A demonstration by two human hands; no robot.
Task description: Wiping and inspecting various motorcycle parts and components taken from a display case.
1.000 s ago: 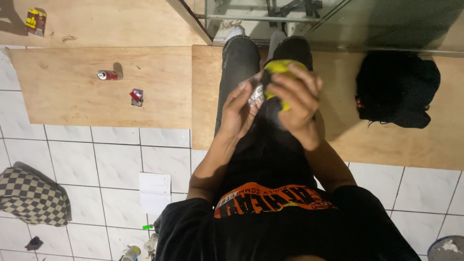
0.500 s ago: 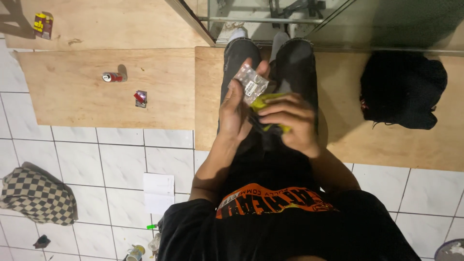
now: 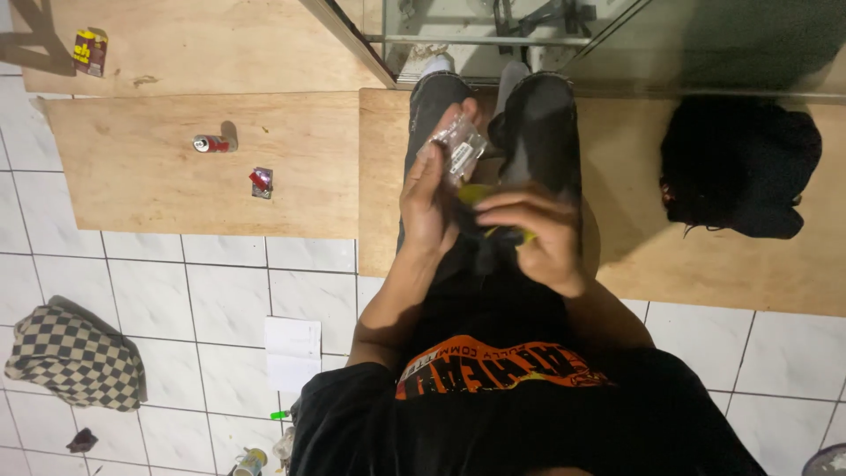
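1. The person stands looking down, and the left hand lifts a small clear plastic packet above the dark trouser legs, fingers closed around its lower edge. Held up like that, its flat face is turned toward the eyes, which looks like a way to inspect it.
2. Just below the clear plastic packet, the right hand curls over a yellow-green object. The fingers are folded down on it, gripping; most of it is hidden, so I cannot tell what it is.
3. The two hands sit close together at waist height, the packet just above the yellow-green object, probably so both stay in one glance.
4. Far left of the packet, on a plywood board laid over the white tiled floor, a small red can lies on its side; a small red wrapper rests nearer the packet.
5. Well right of the packet, a black bundle, perhaps a bag, slumps on another board.
6. Down and left of the packet, a checkered cloth lies crumpled on the tiles, with a white paper sheet lying closer in.
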